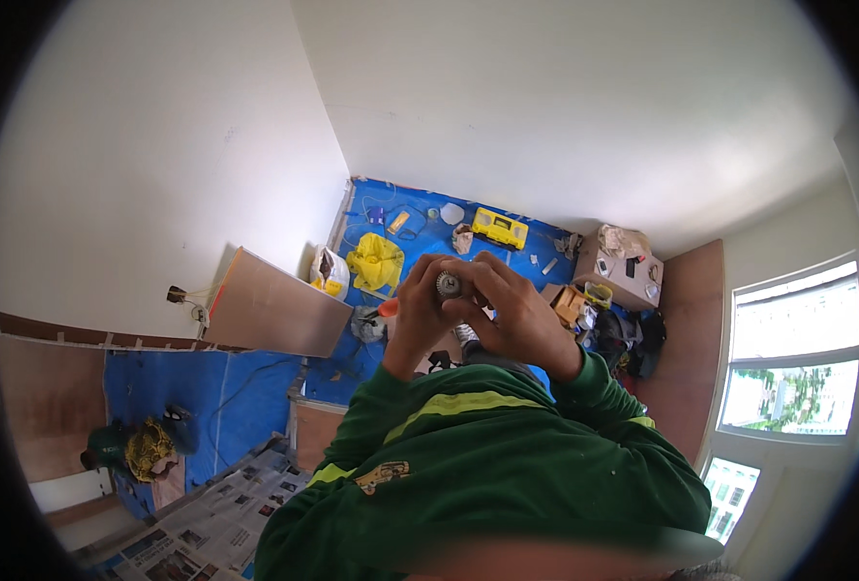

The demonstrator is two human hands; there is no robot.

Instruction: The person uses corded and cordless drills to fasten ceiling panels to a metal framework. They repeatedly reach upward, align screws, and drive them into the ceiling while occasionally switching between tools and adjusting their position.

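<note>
Both my hands meet in front of my chest around a round metal piece with a toothed rim, which looks like a drill chuck (449, 284). My left hand (414, 312) wraps its left side, fingers curled. My right hand (510, 308) closes over it from the right, with the thumb and fingers bent against it. An orange-red part (388, 307) sticks out beside my left hand; whether it belongs to the same tool is hidden. My palms cover whatever lies below the chuck.
Blue sheeting (420, 198) covers the floor. Beyond my hands lie a yellow case (500, 229) and a yellow bag (375, 259). A cardboard box (623, 276) and clutter stand right, a leaning board (279, 308) left. Another person (144, 450) is low at the far left.
</note>
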